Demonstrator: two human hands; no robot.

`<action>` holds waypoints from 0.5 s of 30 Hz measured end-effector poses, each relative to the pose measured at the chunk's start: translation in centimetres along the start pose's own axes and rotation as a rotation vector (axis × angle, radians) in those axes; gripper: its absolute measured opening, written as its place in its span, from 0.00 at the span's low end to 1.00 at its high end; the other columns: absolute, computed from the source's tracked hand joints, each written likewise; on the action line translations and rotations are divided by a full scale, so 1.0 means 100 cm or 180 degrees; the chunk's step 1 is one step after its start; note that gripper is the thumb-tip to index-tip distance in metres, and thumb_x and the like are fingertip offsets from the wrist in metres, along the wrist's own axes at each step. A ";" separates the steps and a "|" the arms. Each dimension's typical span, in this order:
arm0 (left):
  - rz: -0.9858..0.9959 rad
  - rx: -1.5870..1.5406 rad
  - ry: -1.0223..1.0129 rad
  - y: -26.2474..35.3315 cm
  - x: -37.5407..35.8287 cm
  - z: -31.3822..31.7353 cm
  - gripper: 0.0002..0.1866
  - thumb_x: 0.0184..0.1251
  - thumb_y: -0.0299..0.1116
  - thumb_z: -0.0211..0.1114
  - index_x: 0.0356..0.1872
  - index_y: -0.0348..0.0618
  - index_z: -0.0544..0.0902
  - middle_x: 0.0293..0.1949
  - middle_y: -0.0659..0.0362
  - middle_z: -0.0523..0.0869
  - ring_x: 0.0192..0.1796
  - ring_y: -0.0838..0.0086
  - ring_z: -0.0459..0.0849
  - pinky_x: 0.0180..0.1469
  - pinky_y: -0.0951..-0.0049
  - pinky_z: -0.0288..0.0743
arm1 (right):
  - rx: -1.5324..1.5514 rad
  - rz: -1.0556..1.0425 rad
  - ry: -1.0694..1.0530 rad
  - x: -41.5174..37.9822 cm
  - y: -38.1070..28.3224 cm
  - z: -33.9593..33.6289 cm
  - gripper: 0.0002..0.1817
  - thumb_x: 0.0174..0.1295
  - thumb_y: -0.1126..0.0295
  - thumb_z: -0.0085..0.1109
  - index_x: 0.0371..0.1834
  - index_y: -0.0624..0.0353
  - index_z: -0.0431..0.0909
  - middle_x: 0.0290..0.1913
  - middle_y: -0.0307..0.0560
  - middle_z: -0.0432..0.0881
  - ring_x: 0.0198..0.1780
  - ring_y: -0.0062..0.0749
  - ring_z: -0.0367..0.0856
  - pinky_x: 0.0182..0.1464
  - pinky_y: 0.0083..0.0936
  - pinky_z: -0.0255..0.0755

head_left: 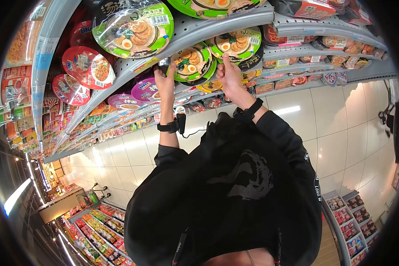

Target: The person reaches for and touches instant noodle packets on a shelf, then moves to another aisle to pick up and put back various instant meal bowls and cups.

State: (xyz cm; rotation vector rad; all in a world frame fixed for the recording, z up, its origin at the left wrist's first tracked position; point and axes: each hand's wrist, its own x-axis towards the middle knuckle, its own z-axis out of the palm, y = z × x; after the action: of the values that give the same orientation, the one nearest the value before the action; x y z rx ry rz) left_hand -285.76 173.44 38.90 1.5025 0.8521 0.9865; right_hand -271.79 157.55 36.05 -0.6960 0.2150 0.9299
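Note:
My left hand [165, 83] is at the left rim of a green-and-black instant noodle bowl [191, 63], its thumb along the edge and its other fingers partly hidden behind. The lid pictures noodles, egg and greens. My right hand [231, 80] is closed at the lower edge of a second, matching noodle bowl [238, 43], thumb on the lid; its fingertips are hidden. The two bowls sit side by side at the shelf, lids facing me, with more dark and green bowls beneath them.
A shelf edge [199, 33] runs just above both hands, with a larger green noodle bowl [135, 27] over it. Red bowls [88, 66] and a purple bowl [145, 89] stand to the left. Packaged foods [341, 43] line the right shelves. Below is a tiled floor [332, 115].

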 end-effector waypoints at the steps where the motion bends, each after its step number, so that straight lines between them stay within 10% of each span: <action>1: 0.0002 -0.0017 -0.0004 -0.004 0.001 -0.002 0.26 0.65 0.28 0.73 0.59 0.32 0.70 0.53 0.55 0.81 0.54 0.74 0.79 0.60 0.73 0.70 | -0.0004 0.0034 -0.0033 -0.001 -0.001 0.000 0.21 0.70 0.51 0.61 0.28 0.50 0.67 0.24 0.33 0.70 0.23 0.19 0.64 0.28 0.21 0.62; 15: 0.0026 0.0349 -0.0102 0.005 -0.001 0.002 0.43 0.60 0.34 0.77 0.70 0.28 0.61 0.67 0.47 0.71 0.66 0.66 0.71 0.71 0.69 0.60 | 0.0078 0.0154 0.0017 -0.007 -0.007 0.004 0.19 0.70 0.51 0.61 0.33 0.53 0.69 0.22 0.35 0.71 0.21 0.22 0.68 0.26 0.25 0.64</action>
State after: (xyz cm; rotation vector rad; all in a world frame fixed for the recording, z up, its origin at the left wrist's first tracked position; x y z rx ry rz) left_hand -285.60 173.15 39.37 1.6117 0.8898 0.9320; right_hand -271.73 157.07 37.01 -0.6730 0.2485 0.9703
